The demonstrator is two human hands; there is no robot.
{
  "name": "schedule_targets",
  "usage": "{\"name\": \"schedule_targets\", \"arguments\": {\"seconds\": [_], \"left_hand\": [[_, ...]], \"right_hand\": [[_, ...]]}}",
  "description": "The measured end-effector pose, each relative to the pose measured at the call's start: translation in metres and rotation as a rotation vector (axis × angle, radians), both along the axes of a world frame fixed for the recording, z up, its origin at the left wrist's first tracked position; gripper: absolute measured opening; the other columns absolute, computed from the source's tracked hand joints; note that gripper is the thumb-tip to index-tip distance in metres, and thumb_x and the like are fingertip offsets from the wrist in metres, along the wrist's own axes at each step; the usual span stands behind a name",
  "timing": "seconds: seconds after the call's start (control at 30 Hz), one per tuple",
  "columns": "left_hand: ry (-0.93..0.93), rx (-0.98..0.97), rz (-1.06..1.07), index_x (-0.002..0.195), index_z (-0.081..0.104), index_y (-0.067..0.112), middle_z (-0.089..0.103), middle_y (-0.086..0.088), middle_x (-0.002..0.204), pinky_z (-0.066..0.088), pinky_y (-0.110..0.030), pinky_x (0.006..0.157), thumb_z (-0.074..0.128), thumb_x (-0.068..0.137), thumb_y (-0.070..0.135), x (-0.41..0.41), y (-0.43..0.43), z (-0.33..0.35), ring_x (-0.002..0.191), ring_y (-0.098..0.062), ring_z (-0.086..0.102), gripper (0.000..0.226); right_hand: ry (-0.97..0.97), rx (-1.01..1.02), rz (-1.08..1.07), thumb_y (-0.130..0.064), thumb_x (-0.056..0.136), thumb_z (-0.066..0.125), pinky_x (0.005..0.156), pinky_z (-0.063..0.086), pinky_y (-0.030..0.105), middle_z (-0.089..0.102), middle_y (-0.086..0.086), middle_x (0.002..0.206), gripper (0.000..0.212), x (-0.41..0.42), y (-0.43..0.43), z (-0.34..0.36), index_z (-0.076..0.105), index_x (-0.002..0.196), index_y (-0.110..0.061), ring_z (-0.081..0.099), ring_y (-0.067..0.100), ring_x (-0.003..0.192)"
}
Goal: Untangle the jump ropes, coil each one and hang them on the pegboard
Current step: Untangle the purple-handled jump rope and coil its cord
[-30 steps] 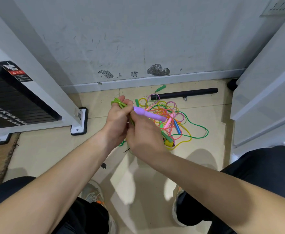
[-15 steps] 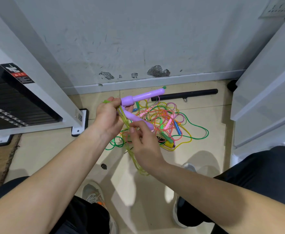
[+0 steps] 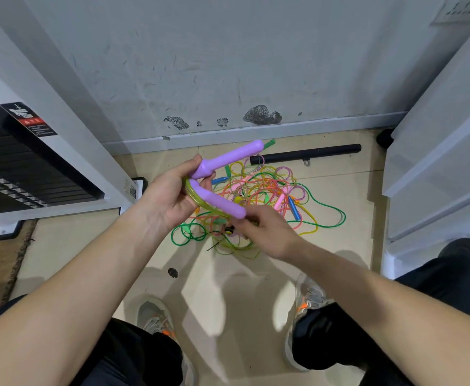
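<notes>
My left hand grips a jump rope with two purple handles: the upper handle points up and right, the lower handle points down and right. Its yellow-green cord is looped in that hand and hangs down to the floor. My right hand pinches the same cord just below the lower handle's tip. Behind the hands, a tangled pile of ropes in orange, pink, green and yellow lies on the tile floor, with blue, pink and green handles in it. No pegboard is in view.
A black bar lies on the floor by the grey wall. A white machine with a black weight stack stands at the left, white cabinets at the right. My knees and shoes are below.
The purple handles have spread apart into a V in my left hand. My right hand has slid down and right along the cord, which is now gathered into loops.
</notes>
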State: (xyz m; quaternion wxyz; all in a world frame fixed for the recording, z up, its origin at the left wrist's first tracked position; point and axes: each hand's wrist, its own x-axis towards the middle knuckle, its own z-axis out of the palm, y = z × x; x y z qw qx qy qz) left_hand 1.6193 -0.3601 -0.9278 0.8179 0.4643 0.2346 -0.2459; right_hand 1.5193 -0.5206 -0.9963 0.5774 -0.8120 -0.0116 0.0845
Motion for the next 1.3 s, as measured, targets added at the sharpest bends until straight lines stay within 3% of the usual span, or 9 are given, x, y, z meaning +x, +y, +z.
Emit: {"name": "schedule_targets", "arguments": {"seconds": [0.1,0.23,0.33,0.53,0.7,0.9,1.0,1.13,1.3], "left_hand": [[0.003,-0.037,-0.183,0.092,0.060,0.004,0.064,-0.011,0.076,0.056,-0.028,0.070,0.064,0.090,0.014,-0.009,0.001,0.007,0.067,-0.018,0.065,0.011],[-0.153,0.082,-0.532,0.100,0.058,0.011,0.061,-0.005,0.078,0.053,-0.030,0.064,0.068,0.076,0.013,-0.026,-0.003,0.008,0.072,-0.016,0.062,0.026],[-0.307,0.327,-0.633,0.111,0.054,0.015,0.065,0.003,0.073,0.046,-0.024,0.057,0.072,0.080,0.000,-0.033,-0.010,-0.001,0.062,-0.012,0.060,0.039],[-0.667,0.657,-0.504,0.120,0.049,0.020,0.052,0.008,0.101,0.050,-0.029,0.076,0.083,0.073,0.017,-0.024,-0.006,-0.021,0.086,-0.014,0.055,0.058],[-0.781,0.800,-0.261,0.119,0.044,0.028,0.054,0.009,0.108,0.049,-0.041,0.094,0.074,0.084,0.019,-0.032,-0.018,-0.028,0.106,-0.023,0.055,0.048],[-0.489,0.488,0.016,0.130,0.034,0.010,0.053,0.004,0.100,0.045,-0.026,0.045,0.059,0.095,0.000,-0.036,-0.032,-0.023,0.058,-0.022,0.062,0.045],[-0.338,0.379,-0.018,0.128,0.034,0.009,0.064,0.006,0.076,0.043,-0.025,0.051,0.056,0.096,-0.001,-0.032,-0.027,-0.022,0.037,-0.015,0.055,0.040],[-0.231,0.388,-0.078,0.117,0.039,0.013,0.059,-0.030,0.113,0.054,-0.033,0.053,0.066,0.088,0.003,-0.029,-0.022,-0.026,0.045,-0.021,0.057,0.041],[-0.236,0.404,0.033,0.127,0.039,0.012,0.060,-0.014,0.097,0.052,-0.030,0.052,0.063,0.091,-0.001,-0.033,-0.028,-0.032,0.040,-0.014,0.054,0.045]], "right_hand": [[0.054,0.015,0.068,-0.045,0.082,0.067,0.064,0.039,0.028,0.062,0.009,0.071,0.026,0.010,-0.019,0.007,0.072,0.078,-0.020,0.052,0.008,0.067],[0.075,-0.095,0.127,-0.010,0.090,0.072,0.053,0.030,0.018,0.047,-0.015,0.052,0.036,0.027,-0.047,0.024,0.060,0.057,-0.020,0.039,0.001,0.051],[0.102,-0.138,0.142,-0.020,0.090,0.073,0.055,0.029,0.022,0.048,-0.010,0.057,0.019,0.035,-0.054,0.035,0.072,0.076,-0.007,0.038,0.005,0.056],[0.236,-0.134,-0.045,-0.009,0.089,0.055,0.051,0.037,0.027,0.057,0.012,0.065,0.025,0.028,-0.034,0.054,0.065,0.066,-0.007,0.045,0.017,0.048],[0.174,-0.016,-0.363,-0.015,0.097,0.051,0.062,0.050,0.038,0.061,0.004,0.063,0.023,0.008,0.013,0.052,0.065,0.080,-0.007,0.059,0.017,0.052],[-0.276,-0.260,-0.326,-0.014,0.095,0.059,0.088,0.042,0.039,0.059,0.010,0.109,0.042,-0.001,0.041,0.021,0.051,0.135,-0.002,0.051,0.021,0.102],[-0.332,-0.333,-0.261,-0.007,0.093,0.059,0.093,0.041,0.040,0.054,0.016,0.120,0.056,0.000,0.039,0.010,0.042,0.145,0.001,0.050,0.030,0.112],[-0.416,-0.408,-0.258,-0.007,0.094,0.054,0.085,0.044,0.043,0.055,0.017,0.112,0.048,0.004,0.038,0.004,0.047,0.141,0.002,0.055,0.032,0.101],[-0.426,-0.438,-0.249,-0.012,0.096,0.049,0.090,0.042,0.041,0.055,0.018,0.114,0.049,0.007,0.043,-0.001,0.045,0.142,0.005,0.053,0.032,0.105]]}}
